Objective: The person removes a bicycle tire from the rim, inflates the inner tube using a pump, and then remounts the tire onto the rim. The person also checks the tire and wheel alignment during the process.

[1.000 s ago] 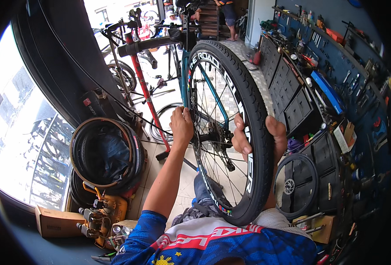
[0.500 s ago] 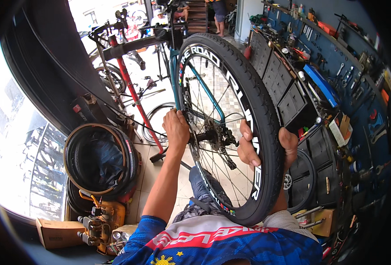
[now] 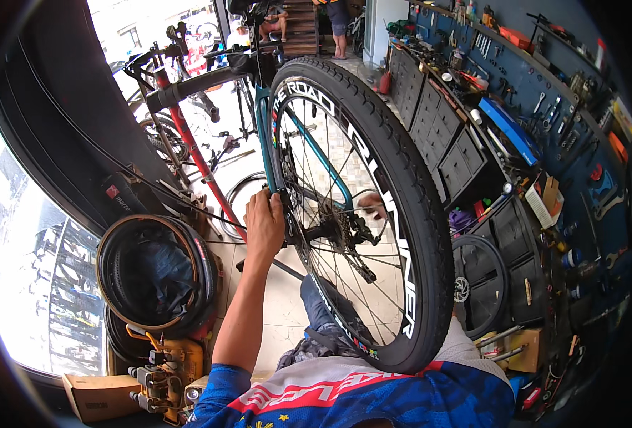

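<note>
A bicycle wheel (image 3: 430, 285) with a black knobbly tyre and a black rim with white lettering stands upright before me, its lower edge against my shirt. It sits between the teal stays (image 3: 264, 135) of a bicycle frame. My left hand (image 3: 262, 225) is closed at the lower end of the left stay, beside the wheel; its thumb side is partly hidden. Through the spokes my right hand (image 3: 371, 206) shows blurred beyond the rim, near the rear derailleur (image 3: 359, 235); the tyre hides its forearm. The sprockets (image 3: 334, 221) show at the hub.
A red repair stand (image 3: 194, 146) holds the bicycle. At the left are stacked tyres (image 3: 109, 285), a yellow machine (image 3: 180, 367) and a cardboard box (image 3: 102, 396). Black drawers (image 3: 462, 164), a loose wheel (image 3: 498, 285) and a tool wall (image 3: 530, 85) line the right. People are at the back.
My right hand has let go of the tyre and rim and moved up and inward behind the spokes. My left hand has shifted slightly down and left; the view has moved a little.
</note>
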`<action>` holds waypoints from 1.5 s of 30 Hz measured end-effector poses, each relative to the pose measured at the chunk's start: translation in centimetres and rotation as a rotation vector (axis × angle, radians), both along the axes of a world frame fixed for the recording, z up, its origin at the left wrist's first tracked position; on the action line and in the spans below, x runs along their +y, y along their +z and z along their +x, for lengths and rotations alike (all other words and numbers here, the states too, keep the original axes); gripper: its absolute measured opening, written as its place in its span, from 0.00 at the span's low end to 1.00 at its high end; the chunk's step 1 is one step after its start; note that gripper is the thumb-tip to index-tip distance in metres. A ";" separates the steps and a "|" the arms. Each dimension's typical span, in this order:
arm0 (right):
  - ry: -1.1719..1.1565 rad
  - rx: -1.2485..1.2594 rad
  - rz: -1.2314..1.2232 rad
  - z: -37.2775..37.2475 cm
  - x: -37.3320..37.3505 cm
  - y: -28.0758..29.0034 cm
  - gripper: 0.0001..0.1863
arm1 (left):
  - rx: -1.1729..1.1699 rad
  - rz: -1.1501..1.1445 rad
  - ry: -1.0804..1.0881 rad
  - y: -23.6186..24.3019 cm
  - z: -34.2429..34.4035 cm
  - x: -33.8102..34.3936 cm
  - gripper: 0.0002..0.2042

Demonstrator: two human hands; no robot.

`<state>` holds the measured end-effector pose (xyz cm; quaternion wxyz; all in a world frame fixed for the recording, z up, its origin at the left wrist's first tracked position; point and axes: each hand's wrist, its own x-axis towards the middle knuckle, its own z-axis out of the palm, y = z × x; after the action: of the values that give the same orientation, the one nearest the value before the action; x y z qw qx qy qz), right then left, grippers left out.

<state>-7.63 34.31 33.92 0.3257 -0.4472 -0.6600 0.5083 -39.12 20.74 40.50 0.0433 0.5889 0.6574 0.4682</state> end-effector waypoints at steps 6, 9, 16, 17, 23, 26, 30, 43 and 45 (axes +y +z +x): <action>0.156 0.113 -0.218 -0.8 0.8 -3.0 0.16 | -0.173 0.078 -0.061 -1.3 -2.3 -2.2 0.24; 0.167 0.138 -0.248 -1.1 0.6 -2.3 0.16 | -0.251 -0.043 -0.110 -3.5 -3.9 -5.1 0.23; 0.180 0.181 -0.286 -1.1 0.2 -2.0 0.16 | -0.502 -0.362 -0.385 -7.1 -2.8 -9.2 0.18; 0.181 0.188 -0.290 -1.1 0.2 -2.0 0.16 | -0.487 -0.451 -0.385 -6.7 -2.6 -9.6 0.17; 0.197 0.219 -0.297 -1.4 0.0 -1.6 0.16 | -0.859 -0.247 -0.542 -3.2 -2.9 -9.5 0.21; 0.203 0.241 -0.297 -1.4 0.0 -1.4 0.16 | -0.708 -0.350 -0.411 -2.9 -3.5 -8.6 0.21; 0.197 0.279 -0.294 -0.8 -0.2 -1.0 0.16 | -0.734 -0.512 -0.510 -3.8 -3.4 -9.2 0.25; 0.045 0.645 -0.592 -0.1 -1.6 -2.1 0.16 | -0.770 -0.351 -0.484 -3.4 -3.7 -8.7 0.23; 0.096 0.411 -0.592 -0.3 -0.6 -2.7 0.17 | -0.783 -0.349 -0.495 -3.4 -3.7 -8.7 0.23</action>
<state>-7.91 33.67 31.24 0.2838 -0.3791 -0.4252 0.7713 -42.81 12.01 37.11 0.4950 0.4911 0.5008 0.5128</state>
